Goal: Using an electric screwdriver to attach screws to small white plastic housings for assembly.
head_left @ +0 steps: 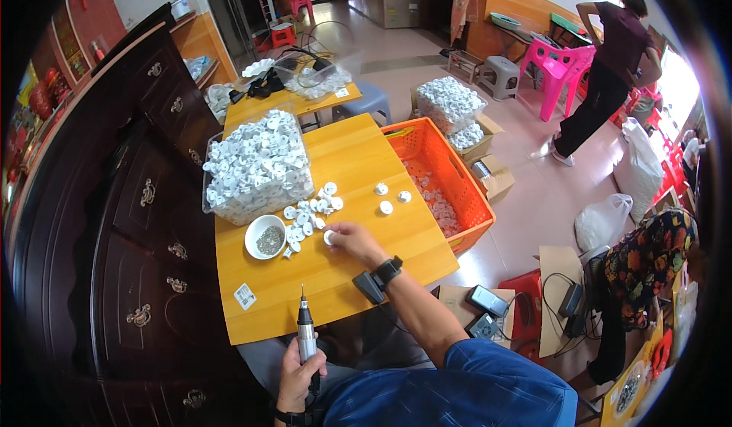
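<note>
My left hand [299, 377] is wrapped round a silver and black electric screwdriver [306, 335], its thin bit pointing up and away over the table's near edge. Over the wooden table [358, 160], my right hand [357, 244] pinches a small round white plastic part [329, 238]. Just left of that hand lies a loose pile of similar white parts [307, 217]. A white bowl [252, 242] beside the pile holds many tiny metal pieces, probably screws. Three more white parts [386, 207] lie apart on the table's right side. A clear bin [259, 169] heaped with white parts stands at the far left.
An orange crate [450, 169] with white parts in its bottom stands against the table's right side. Dark drawers [145, 221] line the left. Boxes of white parts [451, 101] stand beyond the crate. One person [616, 53] stands far right; another in a flowered top [648, 267] is nearer.
</note>
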Demonstrator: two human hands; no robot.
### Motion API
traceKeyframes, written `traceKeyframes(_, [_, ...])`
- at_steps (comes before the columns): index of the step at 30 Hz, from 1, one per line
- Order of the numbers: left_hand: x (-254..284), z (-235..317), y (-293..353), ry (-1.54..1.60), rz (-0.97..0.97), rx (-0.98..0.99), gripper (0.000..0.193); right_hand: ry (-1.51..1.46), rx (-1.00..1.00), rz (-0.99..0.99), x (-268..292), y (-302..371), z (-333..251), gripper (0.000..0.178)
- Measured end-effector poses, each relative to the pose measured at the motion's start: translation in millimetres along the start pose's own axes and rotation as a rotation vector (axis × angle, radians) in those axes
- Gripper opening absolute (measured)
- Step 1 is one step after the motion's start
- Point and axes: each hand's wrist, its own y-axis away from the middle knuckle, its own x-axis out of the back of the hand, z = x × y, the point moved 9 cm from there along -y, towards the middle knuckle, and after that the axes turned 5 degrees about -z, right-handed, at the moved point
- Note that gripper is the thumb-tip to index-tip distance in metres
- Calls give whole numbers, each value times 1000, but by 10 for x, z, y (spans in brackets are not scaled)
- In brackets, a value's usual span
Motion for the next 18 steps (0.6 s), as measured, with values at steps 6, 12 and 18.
traceKeyframes(6, [-39,8,-28,-31,-59,-14,49,-467,62,-252,-124,308,45,12])
traceKeyframes(12, [-122,106,-106,-56,-81,-19,47,-537,79,-165,-192,511,-85,15])
traceKeyframes(18, [-164,134,-202,-167,-78,-10,40,-236,155,-95,-176,421,101,25])
